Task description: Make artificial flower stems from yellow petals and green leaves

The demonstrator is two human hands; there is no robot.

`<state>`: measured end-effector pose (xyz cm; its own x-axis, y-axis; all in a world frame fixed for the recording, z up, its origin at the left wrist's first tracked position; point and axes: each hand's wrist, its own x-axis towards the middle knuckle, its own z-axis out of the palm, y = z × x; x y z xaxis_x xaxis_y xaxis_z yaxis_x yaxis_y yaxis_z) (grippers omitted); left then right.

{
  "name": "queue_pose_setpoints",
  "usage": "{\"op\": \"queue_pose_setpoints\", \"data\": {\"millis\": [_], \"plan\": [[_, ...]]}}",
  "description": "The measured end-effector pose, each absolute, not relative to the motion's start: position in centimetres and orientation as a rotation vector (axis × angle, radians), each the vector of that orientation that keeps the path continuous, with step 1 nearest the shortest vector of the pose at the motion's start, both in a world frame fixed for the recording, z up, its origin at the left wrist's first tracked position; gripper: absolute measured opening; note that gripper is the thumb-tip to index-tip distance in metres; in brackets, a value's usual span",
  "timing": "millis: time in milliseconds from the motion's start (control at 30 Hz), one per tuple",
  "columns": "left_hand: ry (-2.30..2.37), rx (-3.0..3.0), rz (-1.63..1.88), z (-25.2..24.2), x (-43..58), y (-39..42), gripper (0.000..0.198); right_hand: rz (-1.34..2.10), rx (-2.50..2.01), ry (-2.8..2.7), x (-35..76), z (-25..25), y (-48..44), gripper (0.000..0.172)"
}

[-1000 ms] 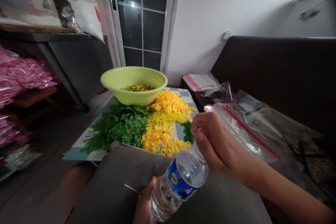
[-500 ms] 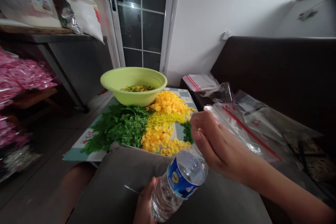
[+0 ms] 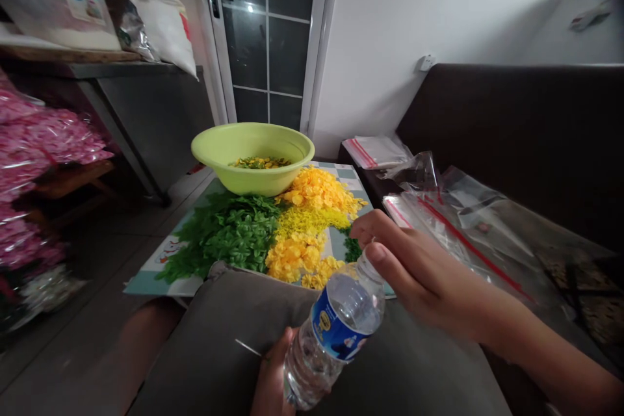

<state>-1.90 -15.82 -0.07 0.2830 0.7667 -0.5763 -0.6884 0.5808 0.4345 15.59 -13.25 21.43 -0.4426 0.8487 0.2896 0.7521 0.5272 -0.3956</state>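
Observation:
My left hand (image 3: 275, 374) is wrapped around the lower part of a clear plastic bottle (image 3: 312, 370) with a blue label. The bottle leans with its neck up toward the right, over a grey cushion (image 3: 209, 351). A thin pale stick (image 3: 248, 348) pokes out beside the left hand; whether the fingers hold it I cannot tell. At the bottle's mouth is my right hand (image 3: 404, 260), thumb and fingers drawn together. What they pinch, a cap or something small, is hidden.
On a low table (image 3: 146, 281) lie green leaves (image 3: 238, 227), yellow-orange blossoms (image 3: 319, 192) and fine yellow sprigs (image 3: 307, 221). Behind them stands a lime-green basin (image 3: 253, 182) with yellow and green bits inside. Clear plastic bags (image 3: 468, 227) lie at right, pink wrapped bundles (image 3: 53, 136) at left.
My right hand has shifted slightly and its thumb now lies at the bottle's neck, which shows more plainly. My left hand keeps its hold. The whole view has swung slightly left.

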Motion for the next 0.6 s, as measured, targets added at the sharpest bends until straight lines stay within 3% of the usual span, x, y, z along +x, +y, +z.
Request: {"op": "queue_pose_setpoints", "data": {"millis": [267,600], "plan": [[0.858,0.171,0.963,0.4,-1.9,-15.5,0.028,0.359,-1.311,-2.357,16.6,22.8,-13.8,0.017],[0.930,0.210,0.982,1.1,-2.1,-15.8,0.031,0.410,-1.343,-2.468,17.9,23.9,-14.3,0.012]]}}
